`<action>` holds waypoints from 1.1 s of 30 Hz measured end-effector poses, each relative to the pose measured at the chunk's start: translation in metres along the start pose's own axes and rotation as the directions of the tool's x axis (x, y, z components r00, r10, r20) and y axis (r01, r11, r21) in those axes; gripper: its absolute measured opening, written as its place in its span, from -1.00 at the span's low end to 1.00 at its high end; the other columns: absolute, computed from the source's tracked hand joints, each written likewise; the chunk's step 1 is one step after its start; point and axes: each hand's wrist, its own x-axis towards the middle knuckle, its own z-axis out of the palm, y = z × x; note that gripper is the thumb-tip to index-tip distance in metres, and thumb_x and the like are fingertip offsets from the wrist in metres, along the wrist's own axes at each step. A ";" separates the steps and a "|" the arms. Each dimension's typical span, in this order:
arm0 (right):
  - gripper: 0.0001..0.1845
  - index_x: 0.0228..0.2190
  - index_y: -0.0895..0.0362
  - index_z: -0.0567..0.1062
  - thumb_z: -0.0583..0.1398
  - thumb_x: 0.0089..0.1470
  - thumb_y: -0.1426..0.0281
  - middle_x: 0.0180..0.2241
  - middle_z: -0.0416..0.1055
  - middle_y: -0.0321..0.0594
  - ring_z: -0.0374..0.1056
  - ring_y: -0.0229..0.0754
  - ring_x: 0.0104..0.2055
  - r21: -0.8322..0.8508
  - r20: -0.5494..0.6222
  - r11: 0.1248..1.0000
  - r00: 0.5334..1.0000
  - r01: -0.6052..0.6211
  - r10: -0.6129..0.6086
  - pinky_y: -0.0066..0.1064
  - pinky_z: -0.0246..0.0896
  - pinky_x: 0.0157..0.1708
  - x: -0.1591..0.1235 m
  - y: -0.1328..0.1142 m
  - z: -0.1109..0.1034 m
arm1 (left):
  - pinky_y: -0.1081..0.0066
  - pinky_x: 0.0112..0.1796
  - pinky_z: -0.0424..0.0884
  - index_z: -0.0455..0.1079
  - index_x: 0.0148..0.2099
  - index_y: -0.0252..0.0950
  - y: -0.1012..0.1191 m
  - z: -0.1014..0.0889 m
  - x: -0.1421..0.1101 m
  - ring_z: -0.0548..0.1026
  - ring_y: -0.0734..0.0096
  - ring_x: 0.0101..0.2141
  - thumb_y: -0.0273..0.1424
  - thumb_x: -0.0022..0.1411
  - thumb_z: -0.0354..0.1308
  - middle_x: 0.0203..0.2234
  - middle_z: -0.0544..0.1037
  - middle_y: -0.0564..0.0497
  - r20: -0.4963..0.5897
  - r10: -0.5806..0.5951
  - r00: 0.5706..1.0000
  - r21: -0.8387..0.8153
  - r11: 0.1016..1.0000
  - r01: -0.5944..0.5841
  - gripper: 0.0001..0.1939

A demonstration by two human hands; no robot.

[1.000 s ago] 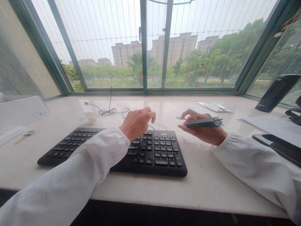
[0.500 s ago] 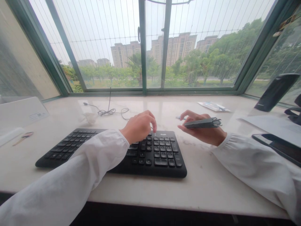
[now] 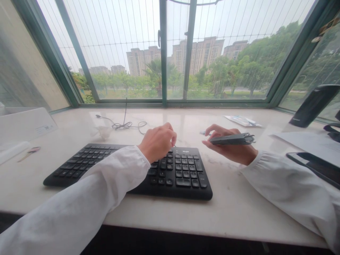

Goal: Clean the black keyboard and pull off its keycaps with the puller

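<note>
A black keyboard lies at a slant on the pale stone counter. Above its rear edge is my left hand, fingers curled and thumb hidden. A short dark line, perhaps cable, shows by its fingertips; what they pinch cannot be made out. To the right of the keyboard, my right hand is raised over the counter, holding a bundle of dark grey flat strips with loose ends pointing right. Its index finger and thumb reach left with a gap between their tips. The thin black cable lies loosely coiled behind the keyboard.
A flat plastic packet lies at the back right. A phone, white paper and an upright black device are on the right. At left are a white box and a small stick-like item. A window frame borders the counter.
My left index finger, pointing down at the keyboard's rear edge before, has curled in towards the other fingers. My right hand keeps its hold on the strips. The whole view has shifted slightly.
</note>
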 end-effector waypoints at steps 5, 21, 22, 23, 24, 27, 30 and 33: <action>-0.74 -0.29 0.05 0.37 0.26 0.07 0.18 -0.50 0.51 -0.34 0.41 -0.23 -0.54 0.041 -0.022 0.998 0.999 -0.042 0.043 -0.39 0.25 -0.42 0.001 -0.002 -0.001 | 0.35 -0.37 0.26 0.51 -0.42 -0.22 -0.001 0.004 -0.001 0.41 0.42 -0.43 -0.59 0.14 0.01 -0.18 0.49 0.03 0.030 0.019 0.999 -0.016 1.000 -0.018 -0.72; -0.48 -0.44 0.11 0.32 0.39 -0.15 -0.01 -0.54 0.53 -0.18 0.45 -0.17 -0.51 0.649 0.163 0.699 0.952 -0.302 0.260 -0.35 0.38 -0.50 0.006 -0.006 0.006 | 0.35 -0.45 0.10 0.50 -0.45 -0.22 0.002 0.006 0.000 0.36 0.43 -0.46 -0.51 0.16 -0.03 -0.29 0.52 0.04 0.002 0.029 1.000 -0.036 0.999 -0.029 -0.71; -0.47 -0.47 0.12 0.33 0.40 -0.17 0.00 -0.53 0.53 -0.16 0.45 -0.18 -0.50 0.662 0.199 0.675 0.945 -0.324 0.259 -0.35 0.39 -0.48 0.006 -0.007 0.006 | 0.35 -0.45 0.10 0.50 -0.44 -0.22 0.002 0.007 0.000 0.36 0.43 -0.47 -0.51 0.17 -0.03 -0.29 0.52 0.04 0.003 0.036 0.999 -0.040 0.999 -0.036 -0.71; -0.47 -0.49 0.13 0.34 0.41 -0.18 0.00 -0.51 0.54 -0.14 0.46 -0.18 -0.49 0.673 0.237 0.650 0.935 -0.353 0.263 -0.34 0.40 -0.46 0.006 -0.008 0.006 | 0.35 -0.45 0.10 0.50 -0.44 -0.22 0.003 0.007 0.000 0.35 0.44 -0.47 -0.50 0.17 -0.03 -0.29 0.53 0.04 0.002 0.044 0.999 -0.043 0.998 -0.044 -0.71; -0.47 -0.48 0.14 0.36 0.41 -0.19 0.00 -0.49 0.55 -0.13 0.46 -0.18 -0.48 0.682 0.272 0.621 0.922 -0.387 0.276 -0.34 0.41 -0.44 0.006 -0.009 0.006 | 0.35 -0.45 0.09 0.50 -0.43 -0.21 0.003 0.007 -0.001 0.35 0.43 -0.48 -0.50 0.18 -0.03 -0.29 0.53 0.04 0.002 0.052 0.999 -0.046 0.998 -0.052 -0.71; -0.46 -0.39 0.14 0.38 0.39 -0.14 -0.03 -0.45 0.57 -0.10 0.49 -0.17 -0.44 0.705 0.358 0.515 0.871 -0.488 0.336 -0.34 0.43 -0.39 0.005 -0.011 0.007 | 0.34 -0.46 0.08 0.50 -0.43 -0.19 0.003 0.006 -0.001 0.34 0.42 -0.48 -0.49 0.18 -0.04 -0.30 0.53 0.06 -0.003 0.069 0.998 -0.049 0.996 -0.069 -0.71; -0.46 -0.33 0.14 0.39 0.35 -0.07 -0.04 -0.40 0.59 -0.07 0.50 -0.18 -0.40 0.727 0.428 0.417 0.835 -0.546 0.347 -0.33 0.44 -0.32 0.005 -0.012 0.009 | 0.35 -0.46 0.07 0.49 -0.44 -0.19 0.005 0.006 -0.001 0.34 0.42 -0.49 -0.49 0.18 -0.03 -0.31 0.53 0.07 -0.012 0.077 0.997 -0.046 0.996 -0.077 -0.71; -0.48 -0.36 0.18 0.44 0.34 -0.06 -0.03 -0.33 0.59 -0.01 0.50 -0.16 -0.35 0.725 0.458 0.401 0.827 -0.560 0.327 -0.31 0.44 -0.25 0.005 -0.012 0.010 | 0.37 -0.47 0.06 0.50 -0.44 -0.19 0.006 0.006 -0.001 0.33 0.44 -0.50 -0.48 0.18 -0.02 -0.31 0.53 0.06 -0.014 0.082 0.997 -0.043 0.996 -0.083 -0.72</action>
